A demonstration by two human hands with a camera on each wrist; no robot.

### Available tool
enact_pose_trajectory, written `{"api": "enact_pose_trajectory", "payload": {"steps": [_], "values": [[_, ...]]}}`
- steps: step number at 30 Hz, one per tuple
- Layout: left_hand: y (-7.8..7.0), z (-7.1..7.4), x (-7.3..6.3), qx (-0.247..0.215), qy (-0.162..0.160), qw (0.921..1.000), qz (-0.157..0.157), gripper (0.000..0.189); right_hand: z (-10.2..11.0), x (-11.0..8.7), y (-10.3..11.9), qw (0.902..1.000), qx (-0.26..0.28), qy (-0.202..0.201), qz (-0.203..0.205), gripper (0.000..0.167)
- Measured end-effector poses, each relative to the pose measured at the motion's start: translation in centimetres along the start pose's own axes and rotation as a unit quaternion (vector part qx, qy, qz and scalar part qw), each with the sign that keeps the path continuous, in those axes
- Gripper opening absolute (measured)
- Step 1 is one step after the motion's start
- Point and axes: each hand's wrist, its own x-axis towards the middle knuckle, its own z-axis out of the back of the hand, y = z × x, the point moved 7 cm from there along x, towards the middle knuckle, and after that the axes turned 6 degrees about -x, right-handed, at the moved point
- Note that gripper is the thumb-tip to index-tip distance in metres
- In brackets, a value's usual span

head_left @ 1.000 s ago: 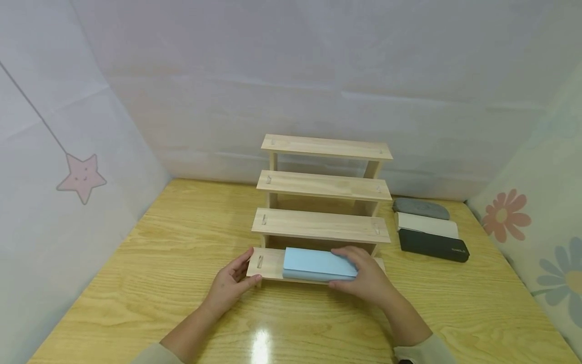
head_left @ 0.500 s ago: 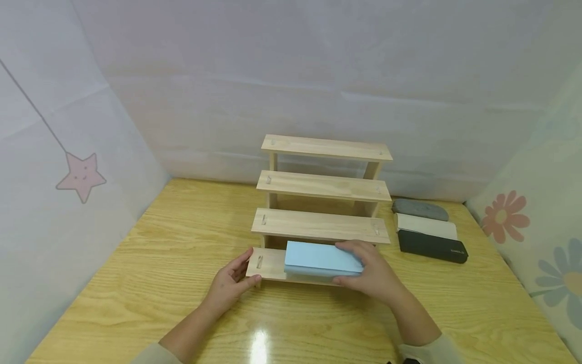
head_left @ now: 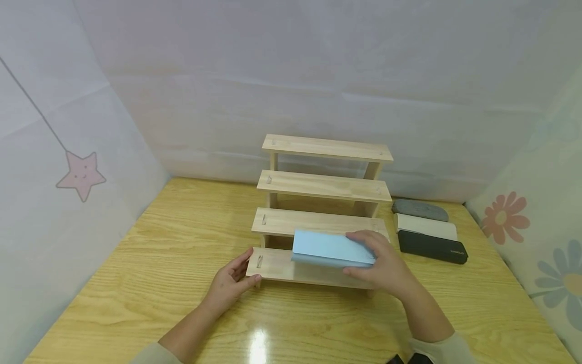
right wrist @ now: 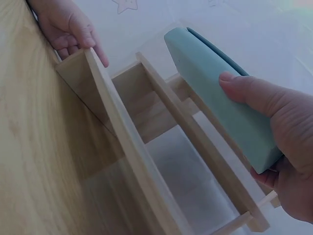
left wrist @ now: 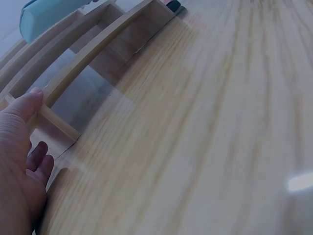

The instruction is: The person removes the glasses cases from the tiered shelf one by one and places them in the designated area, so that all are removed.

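Note:
A pale wooden stepped rack [head_left: 325,188] with several tiers stands on the table. My left hand [head_left: 232,280] grips the left end of its lowest tier [head_left: 291,265], thumb at the front edge and fingers round the end. My right hand [head_left: 382,263] holds a light-blue glasses case [head_left: 334,247] by its right end, thumb in front and fingers over the top. The case [right wrist: 220,93] is raised above the lowest tier and overlaps the second tier in the head view. In the right wrist view the thumb [right wrist: 239,88] presses its side.
To the right of the rack lie a grey case [head_left: 420,209], a cream case [head_left: 426,226] and a black case [head_left: 432,246] in a row. The wooden table [head_left: 182,242] meets pale cloth walls at the back and sides.
My right hand has lifted the light-blue glasses case off the lowest tier, moving it up and slightly right. The left hand stays at the end of the tier.

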Motion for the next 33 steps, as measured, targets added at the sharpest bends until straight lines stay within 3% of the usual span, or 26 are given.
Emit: {"api": "enact_pose_trajectory", "payload": {"steps": [13,33], "values": [[0.4,0.2,0.0,-0.003,0.002,1.0,0.005,0.075,3.2,-0.1,-0.3,0.9995,-0.02,-0.025,-0.006,0.067],[0.4,0.2,0.1,-0.001,-0.001,1.0,0.01,0.075,7.8,-1.7,-3.2,0.9941,-0.055,-0.069,-0.063,0.069]]}}
